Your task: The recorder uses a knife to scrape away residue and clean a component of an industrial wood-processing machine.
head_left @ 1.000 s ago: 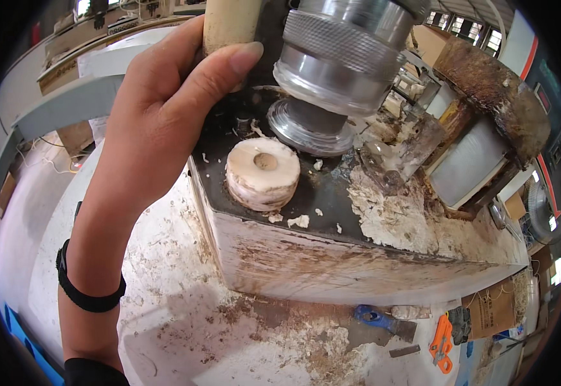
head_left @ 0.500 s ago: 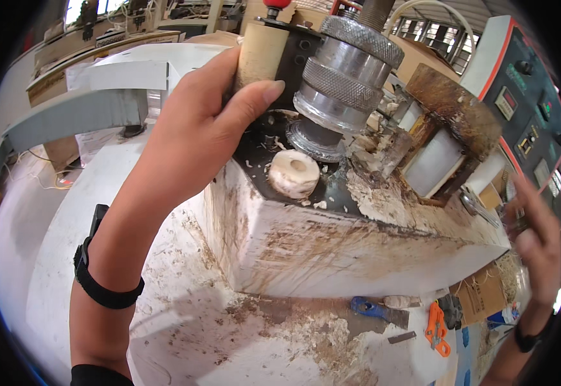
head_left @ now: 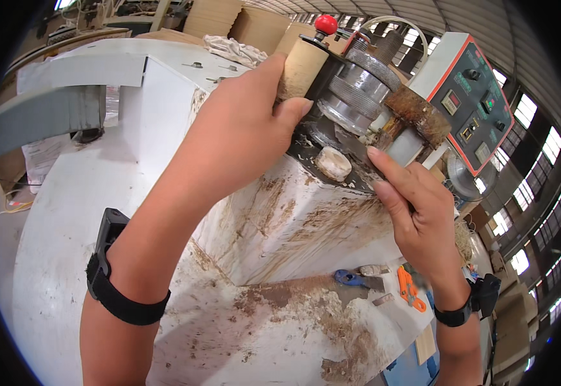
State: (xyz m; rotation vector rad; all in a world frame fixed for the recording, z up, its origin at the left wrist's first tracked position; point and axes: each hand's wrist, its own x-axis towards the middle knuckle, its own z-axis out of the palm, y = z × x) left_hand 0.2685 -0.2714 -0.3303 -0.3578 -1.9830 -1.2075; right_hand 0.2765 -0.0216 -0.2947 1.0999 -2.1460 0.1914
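Observation:
My left hand [head_left: 248,122] is wrapped around a cream cylinder [head_left: 303,67] beside a dark bracket, its thumb along the near side. A red ball knob [head_left: 325,24] tops this part. To its right stands a knurled metal roller assembly [head_left: 357,90], with a lower disc near the dark plate. My right hand [head_left: 422,212] reaches in from the right, index finger and thumb around the end of a thin, flat grey-brown strip [head_left: 354,147] that slants toward the roller's base. A dirty white round piece [head_left: 333,163] lies on the plate's near corner, close to both hands.
A rusty block [head_left: 418,116] and a control panel [head_left: 473,106] stand to the right. The white machine body is smeared with brown residue. Lower down lie a blue-handled scraper [head_left: 351,278] and an orange-handled tool [head_left: 410,289]. A grey curved arm [head_left: 42,119] is at left.
My right hand has come in from the far right to the roller's base, where a flat strip now shows at its fingers. My left hand stays on the cylinder; the view has shifted.

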